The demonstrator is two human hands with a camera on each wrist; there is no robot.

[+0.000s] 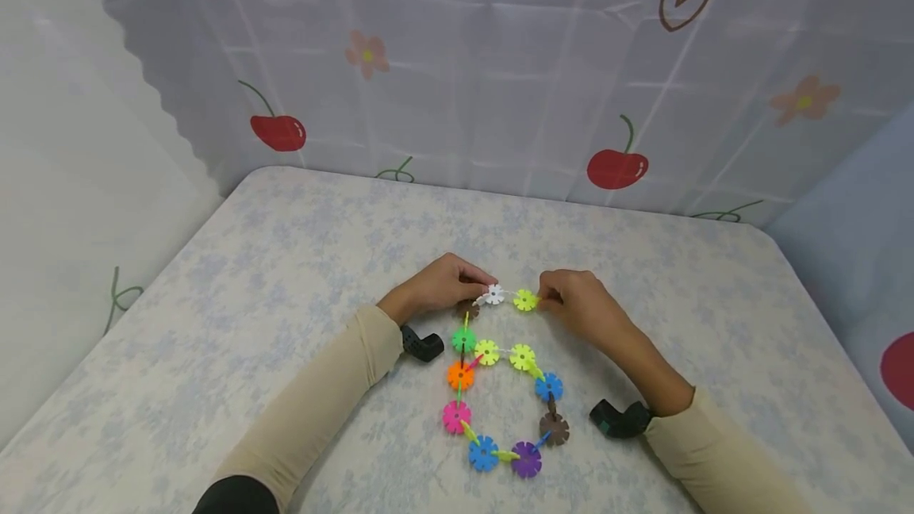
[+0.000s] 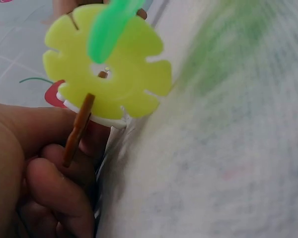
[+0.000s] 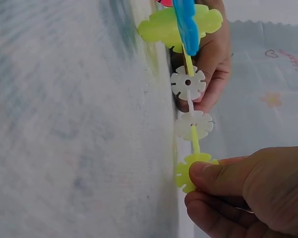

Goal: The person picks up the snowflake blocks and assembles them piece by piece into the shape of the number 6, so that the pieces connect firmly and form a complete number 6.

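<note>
A chain of interlocking snowflake discs in several colours lies on the table, with a closed loop at its lower part. At the chain's far end, my left hand pinches a white snowflake disc beside a brown snowflake disc. Across from it, my right hand grips a yellow-green snowflake disc between thumb and fingers, plain in the right wrist view. White pieces link the two hands' discs. A large yellow-green disc partly hides the left fingers in the left wrist view.
The loop includes an orange disc, a pink disc, a purple disc and a lower brown disc. A patterned cloth covers the table. Behind it hangs a curtain printed with cherries.
</note>
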